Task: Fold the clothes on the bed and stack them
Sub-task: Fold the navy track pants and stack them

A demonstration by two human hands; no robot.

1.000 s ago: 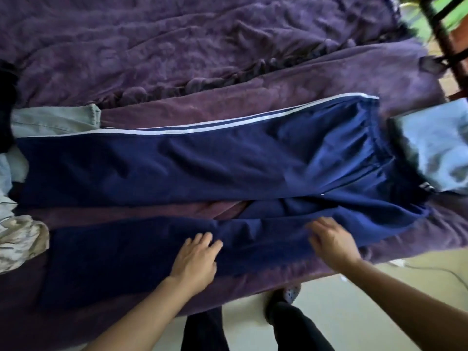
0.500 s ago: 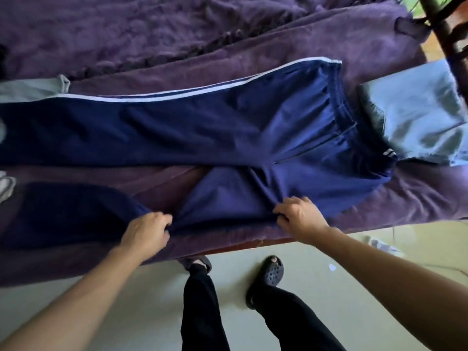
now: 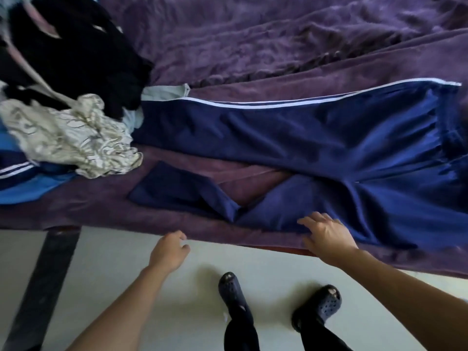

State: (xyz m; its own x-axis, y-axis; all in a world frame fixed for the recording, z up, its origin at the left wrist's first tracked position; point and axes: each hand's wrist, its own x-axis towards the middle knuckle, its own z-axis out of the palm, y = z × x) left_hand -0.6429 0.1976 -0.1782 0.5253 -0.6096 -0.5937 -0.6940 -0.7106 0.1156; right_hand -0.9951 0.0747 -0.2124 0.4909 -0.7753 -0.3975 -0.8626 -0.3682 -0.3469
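Navy track pants [image 3: 291, 138] with a white side stripe lie spread across the purple bed cover [image 3: 253, 46], waistband to the right. The near leg [image 3: 177, 191] is bunched and folded back at its middle. My right hand [image 3: 325, 234] rests with spread fingers on the near leg's lower edge by the bed edge. My left hand [image 3: 168, 252] hovers just off the bed edge, fingers loosely curled, holding nothing.
A heap of unfolded clothes sits at the left: a black garment [image 3: 76, 51], a pale patterned one [image 3: 73, 135], a blue striped one [image 3: 22, 183]. A grey cloth [image 3: 164, 92] pokes out behind the pants. My feet in dark clogs [image 3: 234, 292] stand on the pale floor.
My left hand let go of the near pant leg and pulled back off the bed. The right hand's fingers straightened on the fabric. The view swung left, bringing the heap into sight.
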